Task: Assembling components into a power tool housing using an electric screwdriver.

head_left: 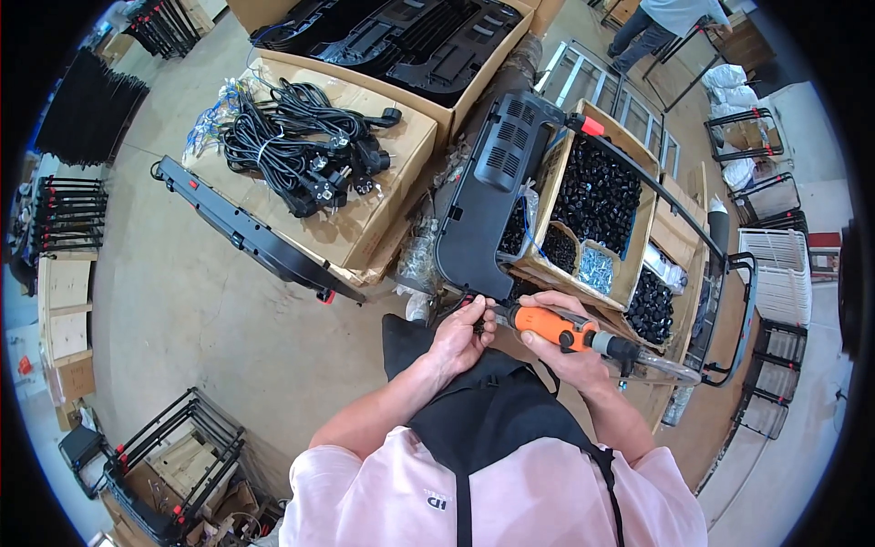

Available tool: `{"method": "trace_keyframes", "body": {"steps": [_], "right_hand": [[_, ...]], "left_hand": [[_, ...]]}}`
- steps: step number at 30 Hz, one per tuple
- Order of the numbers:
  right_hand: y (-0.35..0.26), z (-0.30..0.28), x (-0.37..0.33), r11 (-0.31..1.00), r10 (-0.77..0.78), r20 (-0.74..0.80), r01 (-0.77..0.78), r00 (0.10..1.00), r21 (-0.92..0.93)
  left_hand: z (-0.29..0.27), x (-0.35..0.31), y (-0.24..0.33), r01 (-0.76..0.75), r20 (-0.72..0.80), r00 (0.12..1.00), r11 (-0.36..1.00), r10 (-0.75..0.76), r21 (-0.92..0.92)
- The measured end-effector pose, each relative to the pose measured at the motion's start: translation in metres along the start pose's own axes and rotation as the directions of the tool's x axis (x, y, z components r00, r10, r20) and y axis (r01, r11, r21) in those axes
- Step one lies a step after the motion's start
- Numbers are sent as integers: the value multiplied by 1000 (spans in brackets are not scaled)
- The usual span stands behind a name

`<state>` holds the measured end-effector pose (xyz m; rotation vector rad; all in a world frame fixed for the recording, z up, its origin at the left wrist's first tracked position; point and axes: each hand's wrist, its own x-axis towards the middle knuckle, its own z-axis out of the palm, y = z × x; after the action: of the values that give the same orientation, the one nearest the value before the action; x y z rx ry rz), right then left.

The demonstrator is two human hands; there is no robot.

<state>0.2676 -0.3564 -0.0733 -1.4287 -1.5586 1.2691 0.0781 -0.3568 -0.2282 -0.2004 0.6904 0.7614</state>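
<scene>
My right hand [576, 351] is wrapped round an orange air screwdriver [545, 323], with a clear hose trailing off to the right from its back end. The screwdriver's nose points left, toward my left hand [463, 339]. The left fingers are pinched together at the near end of a black plastic housing [469, 223]; what lies between them is hidden. That housing has a raised vented cover [507, 144] and leans against the box of parts. A black tube frame [670, 196] with a red cap runs from its far end to the right.
Black caps [597, 196] and silver screws [595, 267] fill compartments of a wooden box. Bundled power cables [292, 146] lie on a cardboard box [365, 232], with a long black part [246, 232] leaning beside it. Black panels fill a carton [453, 114]. A person [670, 27] stands far right.
</scene>
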Motion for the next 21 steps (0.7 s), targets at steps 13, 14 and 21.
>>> {"method": "trace_keyframes", "body": {"steps": [13,14,21], "right_hand": [[-2,24,17,998,-51,-48,52,998,21],[-1,27,20,998,-51,-44,52,998,20],[-4,51,41,991,-56,-16,53,998,-125]], "left_hand": [[5,-8,10,-59,21,998,989,62,-133],[6,-9,10,-91,13,996,990,93,-111],[-17,-4,6,-28,-23,999,993,31,119]]}}
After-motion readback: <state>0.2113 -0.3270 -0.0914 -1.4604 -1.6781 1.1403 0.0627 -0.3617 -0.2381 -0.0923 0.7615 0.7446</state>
